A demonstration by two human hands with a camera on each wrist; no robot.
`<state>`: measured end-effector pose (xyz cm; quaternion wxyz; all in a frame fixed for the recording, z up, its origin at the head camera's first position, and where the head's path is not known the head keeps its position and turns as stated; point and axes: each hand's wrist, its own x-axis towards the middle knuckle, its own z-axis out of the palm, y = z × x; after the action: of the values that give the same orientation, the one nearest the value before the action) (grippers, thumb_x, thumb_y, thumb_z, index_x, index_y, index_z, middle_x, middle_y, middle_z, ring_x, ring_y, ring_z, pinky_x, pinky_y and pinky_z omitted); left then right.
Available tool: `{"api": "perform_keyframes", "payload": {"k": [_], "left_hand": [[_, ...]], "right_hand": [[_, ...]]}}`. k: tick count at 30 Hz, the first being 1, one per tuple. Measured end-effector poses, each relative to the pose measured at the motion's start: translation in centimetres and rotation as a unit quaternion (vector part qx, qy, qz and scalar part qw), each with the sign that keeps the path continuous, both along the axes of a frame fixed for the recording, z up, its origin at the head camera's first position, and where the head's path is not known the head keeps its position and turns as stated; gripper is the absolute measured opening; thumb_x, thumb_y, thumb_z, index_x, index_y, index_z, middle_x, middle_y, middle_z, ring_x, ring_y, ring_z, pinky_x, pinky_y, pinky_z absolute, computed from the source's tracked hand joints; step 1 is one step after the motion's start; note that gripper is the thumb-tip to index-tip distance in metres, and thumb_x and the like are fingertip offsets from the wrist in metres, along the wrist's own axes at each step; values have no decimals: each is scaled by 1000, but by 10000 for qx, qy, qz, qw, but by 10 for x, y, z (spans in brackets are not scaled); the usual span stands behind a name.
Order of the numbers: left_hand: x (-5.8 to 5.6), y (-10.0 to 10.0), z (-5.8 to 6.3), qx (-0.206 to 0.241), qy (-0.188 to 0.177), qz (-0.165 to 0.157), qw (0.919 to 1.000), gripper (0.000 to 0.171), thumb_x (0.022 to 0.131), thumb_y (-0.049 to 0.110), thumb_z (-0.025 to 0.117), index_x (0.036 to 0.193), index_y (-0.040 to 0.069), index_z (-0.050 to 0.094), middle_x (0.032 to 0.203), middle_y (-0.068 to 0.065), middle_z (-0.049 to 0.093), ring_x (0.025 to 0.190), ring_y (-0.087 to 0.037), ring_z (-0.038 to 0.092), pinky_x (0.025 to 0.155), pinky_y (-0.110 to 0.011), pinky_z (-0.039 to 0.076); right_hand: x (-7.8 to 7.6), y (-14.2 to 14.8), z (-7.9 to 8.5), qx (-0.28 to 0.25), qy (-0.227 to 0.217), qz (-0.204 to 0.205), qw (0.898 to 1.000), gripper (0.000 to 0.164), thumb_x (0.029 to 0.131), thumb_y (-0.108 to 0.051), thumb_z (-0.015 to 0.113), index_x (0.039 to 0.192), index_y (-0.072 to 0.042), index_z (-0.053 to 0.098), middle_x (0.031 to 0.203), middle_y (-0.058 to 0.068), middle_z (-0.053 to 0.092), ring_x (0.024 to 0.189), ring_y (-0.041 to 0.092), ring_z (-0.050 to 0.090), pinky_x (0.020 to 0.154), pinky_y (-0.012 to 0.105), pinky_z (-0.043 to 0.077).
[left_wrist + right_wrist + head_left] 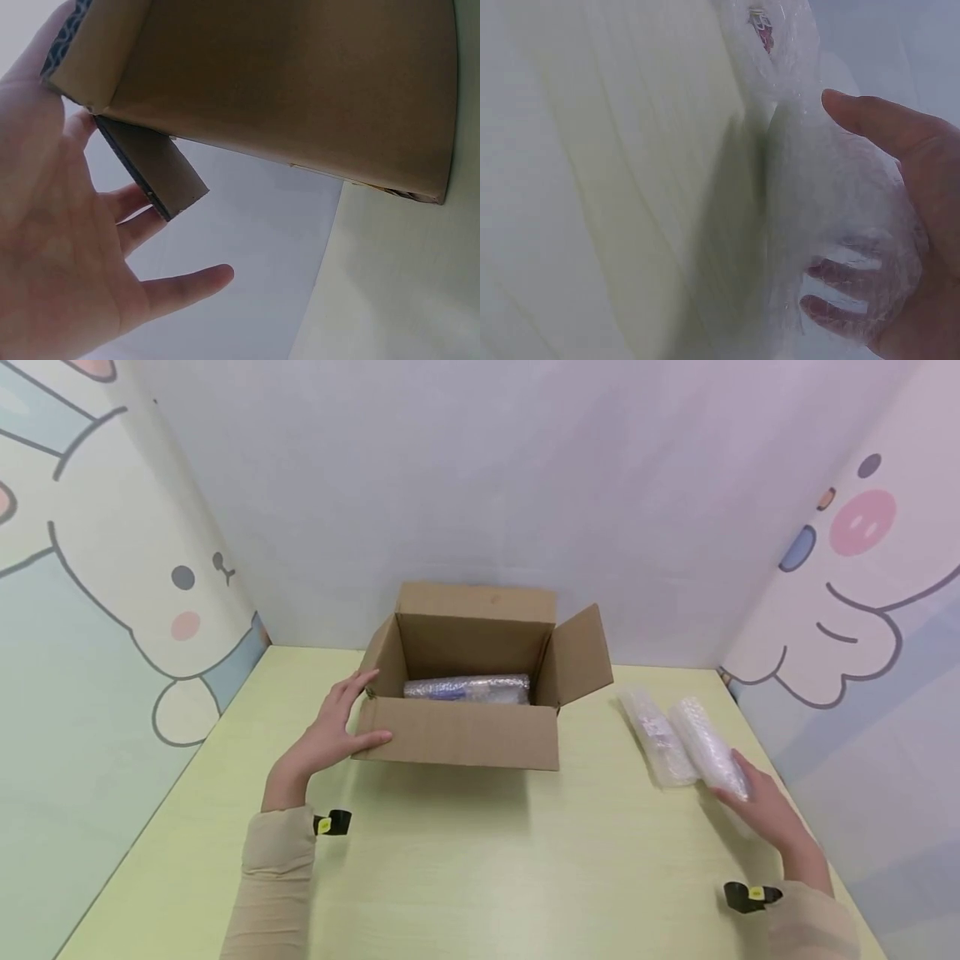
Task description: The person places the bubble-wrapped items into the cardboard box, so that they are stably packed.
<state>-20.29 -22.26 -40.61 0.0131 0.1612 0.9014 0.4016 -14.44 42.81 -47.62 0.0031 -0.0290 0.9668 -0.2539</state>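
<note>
Left grip (324, 739) spread against the cardboard box (468, 733), right grip (771, 806) around a bubble-wrapped roll (705, 739) (another package (660, 739) beside it).

Hidden, cropped, unreadable spots

Bubble-wrapped pack (467, 690) in box (472, 647): lower part behind front flap (457, 733) — contents unclear. Wrapped roll (707, 745): near end partly covered by right hand (767, 806); fingers behind the plastic look blurry in right wrist view. Adjacent roll (663, 756) — markings too small to read. Left hand (67, 225): cut by left edge, 2 fingertips behind another flap (161, 165). 2 sleeves (273, 893) cropped at head view's bottom.
</note>
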Motion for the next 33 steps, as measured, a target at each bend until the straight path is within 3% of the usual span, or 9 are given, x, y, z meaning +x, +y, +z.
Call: {"api": "perform_keyframes", "payload": {"k": [6, 10, 16, 21, 25, 26, 29, 32, 33], "left_hand": [[0, -1, -2, -27, -15, 18, 10000, 96, 82, 39, 77, 155, 34, 14, 161, -16, 6, 149, -39, 8, 107, -72, 23], [-1, 0, -2, -44, -35, 25, 10000, 96, 82, 40, 77, 154, 36, 14, 161, -15, 5, 149, -39, 7, 107, -72, 22], [0, 0, -3, -52, -46, 47, 10000, 96, 82, 40, 77, 154, 36, 13, 161, -16, 6, 149, -39, 7, 107, -72, 23], [-1, 0, -4, -46, -32, 46, 10000, 97, 82, 40, 77, 155, 35, 14, 161, -16, 6, 149, -39, 7, 107, -72, 22], [-1, 0, -4, -18, -26, 44, 10000, 96, 82, 39, 77, 154, 36, 14, 160, -16, 7, 149, -39, 7, 107, -72, 22], [-1, 0, -4, -10, -22, 41, 10000, 96, 82, 39, 77, 154, 36, 14, 160, -17, 7, 149, -39, 7, 107, -72, 23], [-1, 0, -4, -4, -10, 37, 10000, 96, 82, 39, 77, 154, 36, 14, 160, -17, 7, 149, -39, 7, 107, -72, 23], [-1, 0, -4, -8, 4, 29, 10000, 96, 82, 39, 77, 154, 36, 14, 160, -17, 7, 149, -40, 7, 107, -72, 23], [-1, 0, -3, -11, 8, 26, 10000, 97, 81, 39, 77, 154, 36, 14, 160, -17, 7, 148, -40, 7, 107, -72, 23]], "right_hand": [[3, -7, 4, 599, 204, -223, 9977, 84, 94, -39, 60, 153, 1, 17, 131, 47, 36, 115, 62, 38, 87, 73, 34], [5, -14, 12, 1011, 646, -410, 9919, 80, 93, -39, 62, 154, -7, 22, 129, 43, 40, 110, 60, 41, 81, 74, 35], [8, -30, 38, 1496, 1376, -608, 9772, 74, 93, -36, 61, 154, -19, 24, 130, 39, 40, 103, 63, 41, 76, 74, 35], [11, -43, 60, 1712, 1908, -608, 9647, 73, 90, -27, 65, 153, -22, 27, 129, 39, 41, 103, 62, 43, 73, 73, 36], [13, -53, 75, 1892, 2613, -530, 9451, 72, 84, -20, 70, 147, -20, 36, 125, 38, 46, 100, 58, 48, 66, 72, 39], [14, -55, 78, 1934, 2817, -519, 9384, 67, 86, -26, 68, 146, -19, 39, 124, 37, 48, 99, 58, 49, 65, 71, 40], [15, -63, 91, 2010, 3361, -552, 9185, 59, 95, -54, 49, 143, -19, 45, 123, 35, 50, 96, 57, 50, 63, 70, 39], [16, -69, 106, 2085, 3860, -569, 8968, 74, 94, -71, 21, 139, -19, 50, 123, 34, 52, 95, 57, 51, 63, 68, 38], [17, -71, 111, 2106, 4019, -576, 8893, 75, 94, -72, 20, 137, -19, 52, 123, 34, 53, 94, 57, 51, 63, 68, 38]]}}
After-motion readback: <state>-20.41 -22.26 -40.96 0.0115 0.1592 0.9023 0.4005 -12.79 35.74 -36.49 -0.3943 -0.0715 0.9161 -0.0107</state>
